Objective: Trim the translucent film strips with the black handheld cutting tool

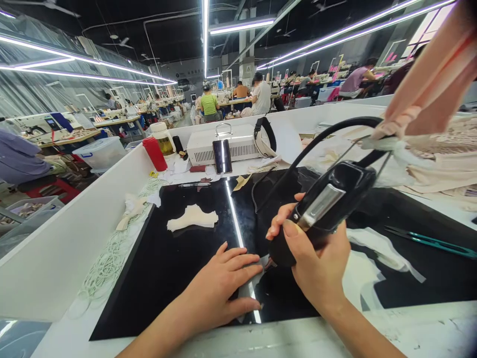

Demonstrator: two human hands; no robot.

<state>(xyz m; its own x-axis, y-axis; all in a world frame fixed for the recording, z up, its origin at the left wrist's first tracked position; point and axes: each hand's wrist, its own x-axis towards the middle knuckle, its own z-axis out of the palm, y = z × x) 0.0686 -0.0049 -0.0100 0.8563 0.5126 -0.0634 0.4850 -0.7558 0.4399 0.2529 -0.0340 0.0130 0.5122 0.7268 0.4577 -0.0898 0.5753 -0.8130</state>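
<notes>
My right hand point(316, 263) is wrapped round a black corded hand tool point(335, 194) with a silver lever on its side, the thumb lying near the lever's lower end. The tool tilts down to the left, its lower end close to the black board point(149, 298). My left hand point(227, 283) lies flat with its fingers stretched out, on a thin, pale translucent piece point(246, 291) mostly hidden under it. The tool's tip is just right of these fingertips; its exact contact cannot be made out. A cream fabric piece point(193, 219) lies farther back.
Teal-handled tweezers point(432, 241) and white fabric pieces point(361, 278) lie at right. A phone point(222, 156) leans on a vented white box point(201, 146). A red cylinder point(154, 154) stands at left, near tangled pale-green cord point(108, 263). Peach cloth point(428, 84) hangs upper right.
</notes>
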